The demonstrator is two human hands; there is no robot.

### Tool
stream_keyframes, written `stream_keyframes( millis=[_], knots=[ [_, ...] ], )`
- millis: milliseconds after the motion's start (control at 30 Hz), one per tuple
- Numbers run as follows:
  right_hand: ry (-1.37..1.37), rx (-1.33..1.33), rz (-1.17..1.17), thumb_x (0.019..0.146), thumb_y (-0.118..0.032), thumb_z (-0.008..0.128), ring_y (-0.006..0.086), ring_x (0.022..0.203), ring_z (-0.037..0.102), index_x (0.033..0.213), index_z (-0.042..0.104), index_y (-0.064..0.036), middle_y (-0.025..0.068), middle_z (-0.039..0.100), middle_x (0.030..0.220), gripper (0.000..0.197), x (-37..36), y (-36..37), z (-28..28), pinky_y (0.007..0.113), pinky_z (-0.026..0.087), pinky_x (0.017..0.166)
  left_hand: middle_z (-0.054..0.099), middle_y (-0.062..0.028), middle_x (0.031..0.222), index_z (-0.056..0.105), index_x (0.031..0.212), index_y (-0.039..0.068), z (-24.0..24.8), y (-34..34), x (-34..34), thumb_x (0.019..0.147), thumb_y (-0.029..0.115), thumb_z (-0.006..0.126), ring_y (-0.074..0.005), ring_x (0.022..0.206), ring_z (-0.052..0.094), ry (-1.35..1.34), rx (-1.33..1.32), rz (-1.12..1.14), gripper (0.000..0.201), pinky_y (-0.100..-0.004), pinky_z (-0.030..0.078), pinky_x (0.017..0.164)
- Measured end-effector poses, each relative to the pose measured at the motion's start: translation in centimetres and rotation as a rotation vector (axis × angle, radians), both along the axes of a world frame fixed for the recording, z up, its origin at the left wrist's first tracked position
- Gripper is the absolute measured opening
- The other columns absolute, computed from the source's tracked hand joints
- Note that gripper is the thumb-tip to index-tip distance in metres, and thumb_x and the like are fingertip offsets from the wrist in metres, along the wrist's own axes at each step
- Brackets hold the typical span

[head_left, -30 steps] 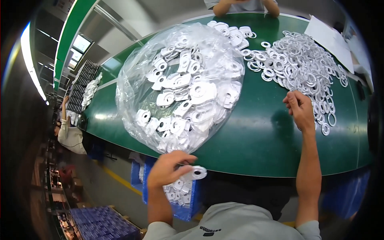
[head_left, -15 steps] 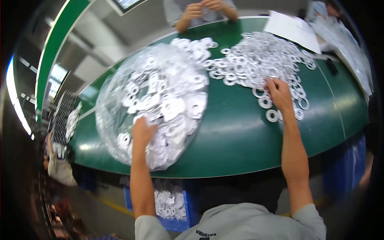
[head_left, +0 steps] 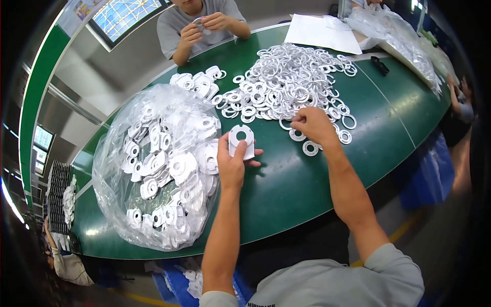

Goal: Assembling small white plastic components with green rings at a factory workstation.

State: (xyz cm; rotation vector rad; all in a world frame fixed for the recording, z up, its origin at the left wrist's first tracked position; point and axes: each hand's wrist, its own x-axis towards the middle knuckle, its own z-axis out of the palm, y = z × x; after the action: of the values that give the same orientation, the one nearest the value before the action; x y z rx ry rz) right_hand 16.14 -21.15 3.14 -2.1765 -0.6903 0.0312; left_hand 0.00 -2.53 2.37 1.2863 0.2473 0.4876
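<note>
My left hand [head_left: 232, 166] grips a flat white plastic plate [head_left: 248, 148] with a round hole, the thumb lying on its face. It is raised beside a clear plastic bag [head_left: 110, 179] spread on the green table, with many similar white plates [head_left: 183, 166] in it. My right hand [head_left: 316, 127] is closed in a pinch at the near edge of a heap of white rings [head_left: 286, 77]. A thin white ring [head_left: 282, 125] shows at its fingertips and appears pinched there. Just below that hand lies a loose ring [head_left: 310, 149].
Across the green table [head_left: 276, 189], a person [head_left: 204, 30] handles a small ring. More plates [head_left: 197, 82] lie beyond the bag. A white sheet [head_left: 323, 34], a black object [head_left: 379, 65] and plastic sheeting [head_left: 394, 38] sit far right. Below the edge is a blue bin [head_left: 176, 279].
My left hand has lifted out of the bag, moving right with a plate. My right hand stays at the near edge of the ring heap. The whole view has shifted.
</note>
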Motion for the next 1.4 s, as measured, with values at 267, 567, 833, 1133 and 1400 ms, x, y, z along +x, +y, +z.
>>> stream_keyframes(
  millis=[267, 567, 833, 1133, 1400],
  knots=[
    [0.037, -0.561, -0.001, 0.066, -0.023, 0.076, 0.0305, 0.075, 0.066, 0.071, 0.069, -0.0051, 0.0126, 0.067, 0.081, 0.020, -2.4, 1.6, 1.0, 0.039, 0.052, 0.068, 0.062, -0.0178, 0.102, 0.038, 0.123, -0.002, -2.0, 0.9, -0.2, 0.094, 0.008, 0.050, -0.0241, 0.074, 0.069, 0.130, -0.069, -0.077, 0.033, -0.0254, 0.054, 0.047],
    [0.047, -0.442, 0.008, 0.066, -0.019, 0.079, 0.0302, 0.081, 0.062, 0.083, 0.065, -0.0050, 0.0125, 0.063, 0.085, 0.026, -3.3, 1.8, 0.1, 0.039, 0.049, 0.071, 0.062, -0.0194, 0.109, 0.036, 0.133, 0.002, -1.3, 0.7, -0.5, 0.092, 0.004, 0.045, -0.0245, 0.082, 0.069, 0.199, -0.159, -0.182, 0.042, -0.0272, 0.054, 0.054],
    [0.054, -0.381, -0.184, 0.067, -0.019, 0.081, 0.0327, 0.090, 0.063, 0.093, 0.061, -0.0036, 0.0156, 0.067, 0.091, 0.037, -3.0, 1.7, 0.2, 0.041, 0.049, 0.077, 0.060, -0.0136, 0.111, 0.030, 0.147, 0.005, -1.5, 0.8, -0.5, 0.098, 0.017, 0.045, -0.0138, 0.085, 0.056, -0.010, -0.346, -0.194, 0.053, -0.0223, 0.043, 0.066],
    [0.015, -0.456, -0.257, 0.066, -0.018, 0.079, 0.0323, 0.084, 0.065, 0.092, 0.061, -0.0045, 0.0144, 0.068, 0.084, 0.034, -2.5, 1.1, 0.1, 0.041, 0.050, 0.074, 0.060, -0.0107, 0.099, 0.045, 0.120, -0.002, -1.7, 0.5, -0.4, 0.082, 0.004, 0.068, -0.0168, 0.078, 0.064, 0.182, -0.071, -0.059, 0.045, -0.0259, 0.056, 0.056],
    [-0.060, 0.052, 0.058, 0.071, -0.005, 0.070, 0.0160, 0.067, 0.060, 0.086, 0.061, -0.0046, 0.0058, 0.064, 0.075, 0.017, -3.0, 1.7, 0.6, 0.028, 0.046, 0.060, 0.061, -0.0193, 0.111, 0.035, 0.130, 0.000, -2.1, 0.7, -0.5, 0.085, -0.004, 0.051, -0.0297, 0.090, 0.069, 0.186, -0.192, -0.184, 0.048, -0.0277, 0.060, 0.055]
  ],
)
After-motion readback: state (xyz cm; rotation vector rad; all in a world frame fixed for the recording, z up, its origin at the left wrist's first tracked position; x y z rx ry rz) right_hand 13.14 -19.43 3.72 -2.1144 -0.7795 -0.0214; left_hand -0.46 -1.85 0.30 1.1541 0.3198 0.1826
